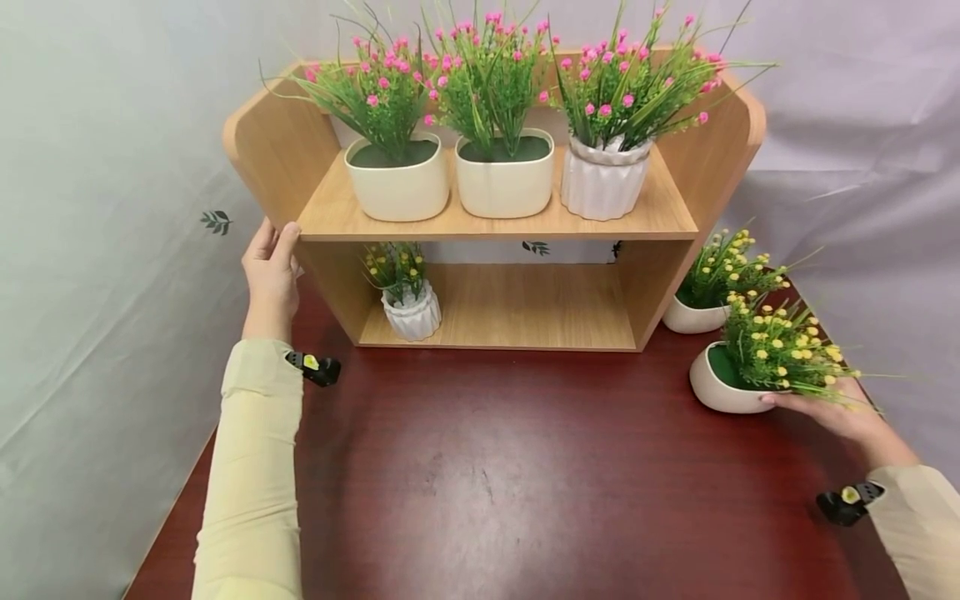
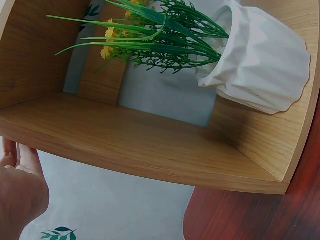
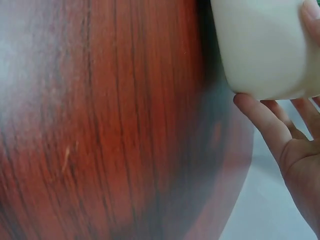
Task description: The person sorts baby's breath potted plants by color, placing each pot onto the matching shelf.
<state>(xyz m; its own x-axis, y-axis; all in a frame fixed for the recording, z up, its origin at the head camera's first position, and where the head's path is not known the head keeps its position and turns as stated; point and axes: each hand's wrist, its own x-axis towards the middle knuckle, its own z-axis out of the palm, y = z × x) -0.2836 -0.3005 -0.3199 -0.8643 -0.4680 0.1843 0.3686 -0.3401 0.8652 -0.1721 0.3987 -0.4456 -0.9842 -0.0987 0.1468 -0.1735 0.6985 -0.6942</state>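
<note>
In the head view my left hand (image 1: 272, 275) touches the outer left side of a wooden shelf (image 1: 495, 236), near the front edge; the left wrist view shows its fingers straight against that panel. At the right, my right hand (image 1: 840, 412) grips a cream oval flowerpot (image 1: 723, 387) with yellow flowers (image 1: 783, 346). Its thumb lies on the pot's side, and its fingers reach under the base in the right wrist view. A similar yellow-flowered pot (image 1: 690, 317) stands behind it, beside the shelf. Leaves hide part of the right hand.
On the upper board stand two cream pots (image 1: 397, 187) and a white ribbed pot (image 1: 606, 183), all with pink flowers. A small white pot (image 1: 412, 315) with yellow flowers sits at the lower left inside. The shelf stands on a dark red table (image 1: 510, 467).
</note>
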